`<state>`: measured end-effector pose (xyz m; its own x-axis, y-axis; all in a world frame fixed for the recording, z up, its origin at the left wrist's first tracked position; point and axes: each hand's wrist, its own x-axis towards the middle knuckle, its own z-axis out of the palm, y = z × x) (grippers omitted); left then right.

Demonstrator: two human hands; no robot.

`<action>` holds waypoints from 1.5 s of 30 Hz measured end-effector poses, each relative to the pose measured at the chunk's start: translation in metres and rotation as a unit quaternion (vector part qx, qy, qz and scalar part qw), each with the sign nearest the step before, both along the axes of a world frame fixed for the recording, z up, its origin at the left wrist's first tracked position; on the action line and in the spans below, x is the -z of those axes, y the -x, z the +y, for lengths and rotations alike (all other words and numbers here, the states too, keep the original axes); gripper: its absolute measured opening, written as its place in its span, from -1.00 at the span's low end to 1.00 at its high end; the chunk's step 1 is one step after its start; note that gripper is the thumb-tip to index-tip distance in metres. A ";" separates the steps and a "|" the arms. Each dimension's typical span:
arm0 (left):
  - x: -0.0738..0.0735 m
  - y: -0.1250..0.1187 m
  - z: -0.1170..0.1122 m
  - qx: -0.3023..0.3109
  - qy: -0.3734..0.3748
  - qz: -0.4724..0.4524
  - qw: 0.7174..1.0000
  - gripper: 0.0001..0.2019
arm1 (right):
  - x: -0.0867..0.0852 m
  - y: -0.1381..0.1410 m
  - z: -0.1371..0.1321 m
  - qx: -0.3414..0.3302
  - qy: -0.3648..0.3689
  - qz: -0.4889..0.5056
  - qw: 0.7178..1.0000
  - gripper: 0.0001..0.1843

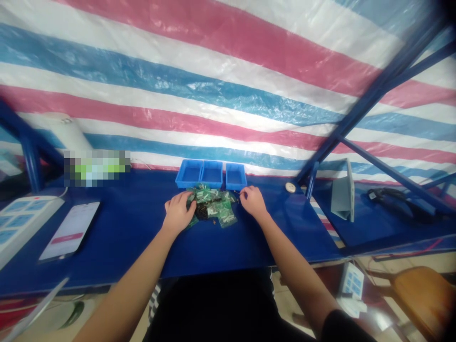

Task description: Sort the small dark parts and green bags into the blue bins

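A loose pile of small green packets (227, 213) lies mid-table, with small dark pieces (203, 211) spread among them; their exact kind is too blurred to tell. My left hand (178, 209) rests against the pile's left side, thumb and fingers apart, holding nothing that I can see. On the other side, just right of the pile, my right hand (253, 199) has its thumb and forefinger pinched together. Whatever may be between those fingertips is too small to make out. Directly behind the pile stand three blue trays: a left one (179, 179), a middle one (213, 184) and a right one (236, 185).
A phone (69, 232) and a white power strip (33, 213) lie at left on the blue table (221, 256). A round pale object (290, 187) sits right of the trays. Farther right are a propped tablet (345, 192), dark cables (399, 199) and a blue metal frame (342, 128).
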<state>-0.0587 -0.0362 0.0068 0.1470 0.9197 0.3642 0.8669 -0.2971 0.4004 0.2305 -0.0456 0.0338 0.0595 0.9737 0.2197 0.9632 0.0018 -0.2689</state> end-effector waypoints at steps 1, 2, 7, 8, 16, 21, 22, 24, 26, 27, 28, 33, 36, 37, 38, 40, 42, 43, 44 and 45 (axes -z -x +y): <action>0.000 0.000 0.000 -0.001 0.000 0.001 1.000 -0.63 | 0.003 -0.003 -0.002 0.036 0.004 -0.015 0.999 -0.73; 0.000 0.000 0.001 -0.002 0.000 0.003 1.000 -0.63 | 0.006 -0.004 -0.003 0.063 0.006 -0.026 0.998 -0.69; 0.000 0.000 0.001 -0.002 0.005 0.004 1.000 -0.63 | 0.015 0.002 -0.002 0.028 0.044 0.017 0.998 -0.66; 0.000 0.000 0.001 -0.003 0.004 0.003 1.000 -0.63 | 0.015 0.005 -0.001 0.011 0.048 0.031 0.998 -0.67; 0.002 0.002 0.001 -0.001 0.004 -0.005 1.000 -0.64 | 0.014 0.014 0.013 -0.066 0.056 0.097 0.992 -0.71; 0.000 0.000 -0.001 -0.004 0.005 0.001 1.000 -0.63 | 0.016 0.002 0.022 -0.061 0.040 0.194 0.978 -0.76; -0.001 0.000 -0.002 -0.005 0.001 0.002 1.000 -0.63 | 0.016 -0.002 0.024 -0.053 0.023 0.206 0.977 -0.79; -0.003 -0.001 -0.005 -0.006 -0.007 0.004 1.000 -0.61 | 0.017 -0.010 0.026 -0.010 -0.033 0.212 0.977 -0.84; -0.004 -0.002 -0.007 0.006 -0.008 0.007 1.000 -0.58 | 0.018 -0.016 0.027 0.042 -0.080 0.222 0.971 -0.72; -0.005 -0.002 -0.007 0.014 -0.006 0.010 1.000 -0.55 | 0.019 -0.018 0.028 0.055 -0.092 0.236 0.966 -0.59; -0.005 -0.002 -0.008 0.022 -0.003 0.012 1.000 -0.53 | 0.021 -0.018 0.029 0.050 -0.093 0.254 0.961 -0.47; -0.004 -0.002 -0.008 0.027 0.003 0.019 0.999 -0.52 | 0.026 -0.012 0.039 -0.025 -0.071 0.300 0.951 -0.41; -0.003 -0.002 -0.007 0.026 0.004 0.020 0.999 -0.53 | 0.027 -0.008 0.044 -0.013 -0.078 0.288 0.954 -0.43; -0.003 -0.002 -0.007 0.026 0.004 0.021 0.999 -0.53 | 0.027 -0.007 0.045 -0.010 -0.079 0.285 0.955 -0.42; -0.003 -0.002 -0.007 0.027 0.004 0.022 0.999 -0.54 | 0.027 -0.007 0.045 -0.010 -0.081 0.282 0.956 -0.42; -0.002 -0.002 -0.006 0.027 0.006 0.024 0.999 -0.54 | 0.027 -0.007 0.046 -0.012 -0.085 0.276 0.957 -0.43; -0.002 -0.002 -0.006 0.025 0.009 0.025 0.999 -0.55 | 0.027 -0.007 0.046 -0.011 -0.091 0.268 0.959 -0.45; -0.002 -0.002 -0.005 0.024 0.011 0.025 0.999 -0.55 | 0.027 -0.007 0.047 -0.009 -0.092 0.264 0.960 -0.45; -0.002 -0.002 -0.005 0.024 0.013 0.026 0.999 -0.55 | 0.027 -0.007 0.048 -0.008 -0.091 0.262 0.961 -0.45; -0.002 -0.002 -0.005 0.024 0.014 0.026 0.999 -0.55 | 0.026 -0.007 0.049 -0.008 -0.088 0.262 0.961 -0.45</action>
